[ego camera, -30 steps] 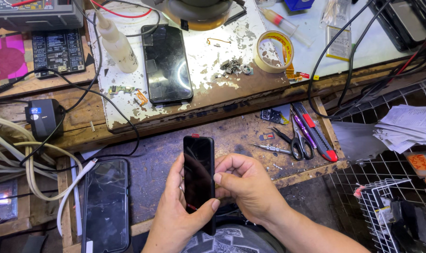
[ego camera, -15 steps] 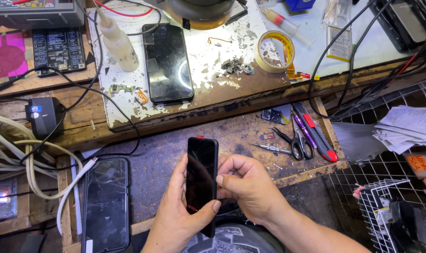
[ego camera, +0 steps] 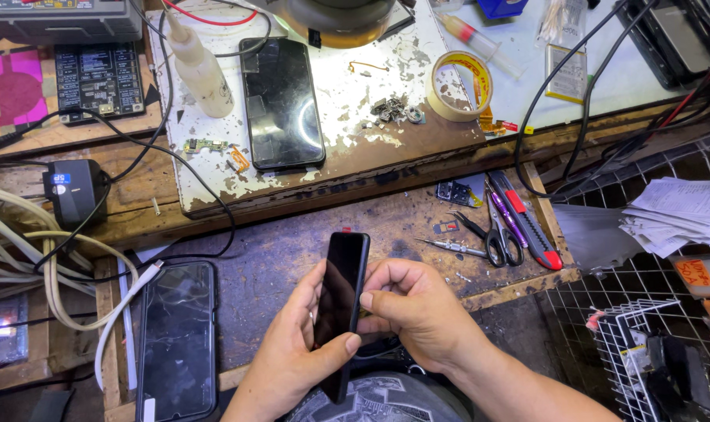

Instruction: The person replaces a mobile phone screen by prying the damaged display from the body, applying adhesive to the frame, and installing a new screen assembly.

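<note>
Head view gives us everything, and we take the held phone (ego camera: pixel 341 305) as our landmark. Far left of it, up on the bench, lies a pink-purple square sheet (ego camera: pixel 17 84), and next to that a dark rectangular board covered in rows of small print (ego camera: pixel 98 78). Below them sits a black power adapter (ego camera: pixel 73 191) with a small blue label. Just left of the held phone, a second dark phone (ego camera: pixel 177 340) lies flat with a white cable (ego camera: pixel 124 312) running to its top.

We hold the landmark phone upright and edge-on, long axis running from our lap up toward the bench, dark screen turned to the left. Our left hand (ego camera: pixel 288 355) cradles it from behind and beneath, fingers curled along the back, thumb pressed across its lower front. Our right hand (ego camera: pixel 417 312) closes in from the right, fingers bunched together against the phone's right edge; whether they pinch anything small there, we cannot tell. The right hand is the nearer one to that edge.

Above the phone a third black phone (ego camera: pixel 282 101) rests on the chipped white mat (ego camera: pixel 347 117). Up and right lie a yellow tape roll (ego camera: pixel 460 86), black scissors (ego camera: pixel 495 238) and a red-tipped utility knife (ego camera: pixel 531 230). Farthest right sit stacked papers (ego camera: pixel 675 215) and an orange hand-lettered tag (ego camera: pixel 695 273).
</note>
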